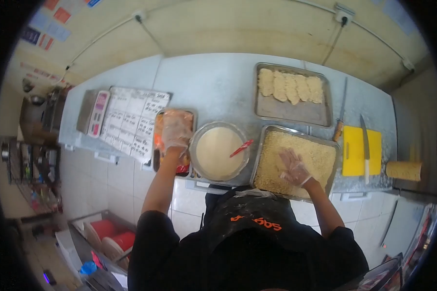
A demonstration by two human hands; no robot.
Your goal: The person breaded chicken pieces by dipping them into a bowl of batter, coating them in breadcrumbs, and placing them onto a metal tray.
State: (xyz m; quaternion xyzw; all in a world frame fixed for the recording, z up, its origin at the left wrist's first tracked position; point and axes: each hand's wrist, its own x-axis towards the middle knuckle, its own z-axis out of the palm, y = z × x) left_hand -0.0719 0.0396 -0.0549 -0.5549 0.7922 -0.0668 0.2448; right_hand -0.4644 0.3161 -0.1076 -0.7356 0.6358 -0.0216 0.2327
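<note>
My left hand [176, 132], in a clear plastic glove, reaches into a metal tray of orange raw meat pieces [159, 137] and closes around a piece. My right hand [294, 168], also gloved, lies flat with fingers spread on the breadcrumbs in a metal tray [276, 154]. Between the two trays stands a round metal bowl of pale batter [217, 151] with a red-handled utensil [241, 148] resting in it. Beyond, a flat metal tray [286, 109] holds several breaded pieces [290, 86] in a row.
A yellow cutting board [355, 151] with a knife [365, 141] lies at the right, a second knife [341, 115] beside it. A scale [94, 112] and a handwritten sheet [131, 122] sit at the left. A roll [403, 170] lies at the counter's right end. Bins stand on the floor at lower left.
</note>
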